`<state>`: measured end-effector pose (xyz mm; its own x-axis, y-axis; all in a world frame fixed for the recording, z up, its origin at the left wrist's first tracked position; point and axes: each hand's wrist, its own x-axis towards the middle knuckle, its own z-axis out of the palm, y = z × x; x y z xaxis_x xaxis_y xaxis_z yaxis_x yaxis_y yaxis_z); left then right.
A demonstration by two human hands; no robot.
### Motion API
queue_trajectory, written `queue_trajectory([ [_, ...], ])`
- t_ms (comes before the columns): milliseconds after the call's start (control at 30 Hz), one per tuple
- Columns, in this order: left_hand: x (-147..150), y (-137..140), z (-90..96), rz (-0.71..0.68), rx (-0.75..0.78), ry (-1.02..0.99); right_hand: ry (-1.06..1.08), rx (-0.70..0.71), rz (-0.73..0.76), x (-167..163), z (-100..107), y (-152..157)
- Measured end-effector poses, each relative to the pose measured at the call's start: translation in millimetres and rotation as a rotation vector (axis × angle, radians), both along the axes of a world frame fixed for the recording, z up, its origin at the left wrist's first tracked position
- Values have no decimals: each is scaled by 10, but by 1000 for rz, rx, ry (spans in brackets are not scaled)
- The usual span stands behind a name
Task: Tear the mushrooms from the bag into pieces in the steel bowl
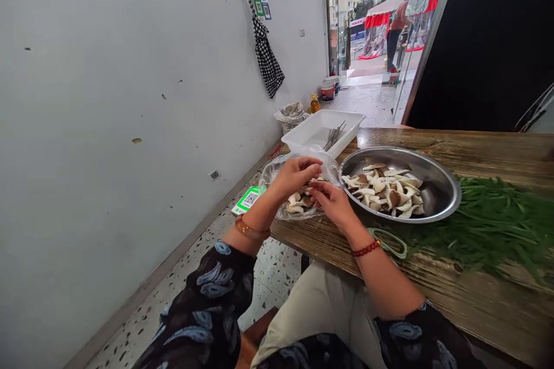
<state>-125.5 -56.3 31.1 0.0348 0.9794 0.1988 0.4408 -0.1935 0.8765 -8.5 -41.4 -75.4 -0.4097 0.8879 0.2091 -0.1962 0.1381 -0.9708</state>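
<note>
My left hand point(298, 176) is over the clear plastic bag point(270, 176), fingers bent and pressed toward the thumb; what it grips, if anything, is hidden. My right hand point(332, 202) faces it, fingertips closed at what looks like a piece of mushroom, mostly covered by the fingers. Mushrooms point(296, 203) with white flesh and brown caps lie in the open bag below both hands. To the right, a wide steel bowl point(440, 181) holds many torn mushroom pieces point(385, 190).
Behind the bag stands a white plastic tray point(309, 127) with metal skewers point(334, 137). Green leafy stalks point(502, 219) cover the right of the wooden table point(346, 253). Green-handled scissors point(389, 242) lie before the bowl. A QR-code sign point(247, 200) sits at the left edge.
</note>
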Motion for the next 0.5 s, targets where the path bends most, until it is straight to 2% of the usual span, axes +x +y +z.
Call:
queue_trajectory([
  [133,-401,-215,-280,89,28,402,-31,1,-19,9,-33,11],
  [267,-649,-349,-568,93,83,758,-75,22,-30,15,-42,16],
  [367,-744,-407,-694,27,131,886,-97,24,-36,16,-38,7],
  [500,-745,-418,-758,-7,152,947,-123,18,-34,21,-40,-2],
])
